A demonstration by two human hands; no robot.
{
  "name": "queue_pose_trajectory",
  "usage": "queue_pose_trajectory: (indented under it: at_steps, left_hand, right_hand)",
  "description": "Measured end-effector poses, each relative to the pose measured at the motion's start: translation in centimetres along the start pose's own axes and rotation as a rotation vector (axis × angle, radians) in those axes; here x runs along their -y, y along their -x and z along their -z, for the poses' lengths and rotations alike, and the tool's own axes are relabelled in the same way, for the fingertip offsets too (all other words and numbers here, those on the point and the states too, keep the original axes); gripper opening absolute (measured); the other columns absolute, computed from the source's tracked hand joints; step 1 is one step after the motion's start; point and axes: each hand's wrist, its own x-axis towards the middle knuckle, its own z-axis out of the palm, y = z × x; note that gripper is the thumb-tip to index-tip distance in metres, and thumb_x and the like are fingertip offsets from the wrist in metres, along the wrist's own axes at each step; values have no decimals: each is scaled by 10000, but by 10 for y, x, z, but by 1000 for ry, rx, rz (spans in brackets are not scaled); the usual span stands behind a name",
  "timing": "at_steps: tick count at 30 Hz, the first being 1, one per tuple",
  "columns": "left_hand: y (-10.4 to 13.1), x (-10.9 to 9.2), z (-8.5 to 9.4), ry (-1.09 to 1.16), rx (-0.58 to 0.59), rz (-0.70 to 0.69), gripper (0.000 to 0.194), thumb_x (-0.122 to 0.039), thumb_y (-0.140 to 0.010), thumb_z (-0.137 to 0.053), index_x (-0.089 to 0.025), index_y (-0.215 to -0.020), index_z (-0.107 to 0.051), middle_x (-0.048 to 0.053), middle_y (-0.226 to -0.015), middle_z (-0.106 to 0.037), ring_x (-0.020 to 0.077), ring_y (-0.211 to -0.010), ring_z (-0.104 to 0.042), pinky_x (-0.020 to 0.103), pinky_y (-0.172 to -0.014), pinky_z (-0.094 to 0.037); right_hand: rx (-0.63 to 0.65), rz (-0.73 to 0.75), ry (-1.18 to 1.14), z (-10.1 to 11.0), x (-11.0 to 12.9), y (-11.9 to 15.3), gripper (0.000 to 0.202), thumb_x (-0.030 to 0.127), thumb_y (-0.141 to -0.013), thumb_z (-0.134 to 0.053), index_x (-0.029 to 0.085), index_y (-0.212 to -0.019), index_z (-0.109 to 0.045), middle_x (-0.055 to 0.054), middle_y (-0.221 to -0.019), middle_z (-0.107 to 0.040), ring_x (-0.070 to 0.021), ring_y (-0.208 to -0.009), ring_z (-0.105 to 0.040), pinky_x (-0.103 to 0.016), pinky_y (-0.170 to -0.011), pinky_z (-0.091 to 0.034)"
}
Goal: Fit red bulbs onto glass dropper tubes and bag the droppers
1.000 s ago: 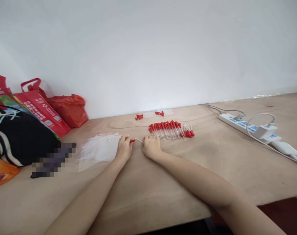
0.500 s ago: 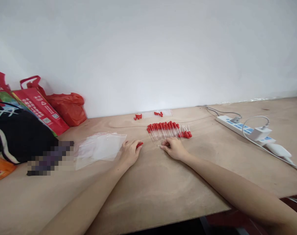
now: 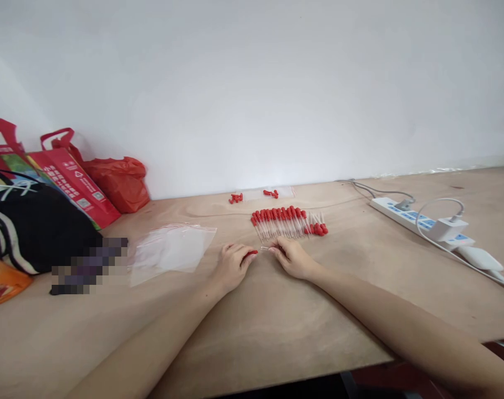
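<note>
My left hand (image 3: 232,269) pinches a red rubber bulb (image 3: 253,252) between thumb and fingers, its end pointing right. Facing it, my right hand (image 3: 295,259) is closed on a clear dropper tube (image 3: 264,248), whose end sticks out to the left. A small gap separates bulb and tube. Just beyond my right hand lies a row of droppers (image 3: 280,214) with red bulbs at the far end and clear tubes toward me. At the row's right end are loose red bulbs (image 3: 319,229) and several bare tubes (image 3: 317,217).
Clear zip bags (image 3: 177,249) lie left of my left hand. Small red bulbs (image 3: 235,198) and a clear bag (image 3: 252,195) rest near the wall. Shopping bags (image 3: 69,183) and a black bag (image 3: 39,233) stand at left. A power strip (image 3: 405,218) with chargers and cables lies right.
My left hand has moved right with the red bulb, close to the tube. My right hand has shifted slightly nearer me, and more of the tube shows.
</note>
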Motion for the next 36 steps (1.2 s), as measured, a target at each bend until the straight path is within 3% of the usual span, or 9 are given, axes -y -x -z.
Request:
queue_pose_trajectory:
  at_steps: [8, 15, 23, 29, 36]
  left_hand:
    - [-1, -2, -1, 50, 14, 55, 162, -241, -847, -445, -188, -855, -598, 14, -856, -657, 176, -822, -571, 337, -772, -339]
    - [2, -4, -1, 99, 47, -33, 189, -211, -862, -394, -186, -840, -581, -8, -816, -646, 139, -783, -568, 329, -811, -291]
    - [2, -5, 1, 43, 79, -92, 195, -253, -856, -423, -189, -783, -592, -8, -767, -643, 133, -761, -564, 342, -853, -245]
    - [3, -5, -1, 1, 15, -123, 198, -266, -850, -431, -175, -744, -572, -10, -729, -628, 124, -714, -550, 339, -851, -257]
    - [4, -7, -1, -28, 10, -208, 189, -255, -842, -402, -165, -748, -540, 7, -714, -599, 132, -709, -528, 335, -850, -284]
  right_hand:
    - [34, 108, 7, -1, -2, 0, 96, 144, -795, -435, 160, -781, -529, -35, -753, -566, -129, -710, -501, -237, -653, -386]
    - [84, 168, -18, 3, -8, -1, 143, 195, -817, -452, 179, -798, -592, -28, -772, -594, -125, -727, -528, -240, -666, -366]
    - [102, 192, 255, 5, -7, 2, 180, 247, -841, -438, 212, -843, -614, -18, -799, -609, -127, -730, -515, -288, -693, -242]
    - [73, 199, 370, 1, 2, 5, 192, 211, -834, -417, 172, -820, -605, -30, -775, -608, -121, -673, -484, -287, -673, -211]
    - [193, 82, 299, 3, 12, 2, 197, 200, -821, -415, 169, -750, -596, -15, -682, -628, -113, -626, -502, -277, -696, -227]
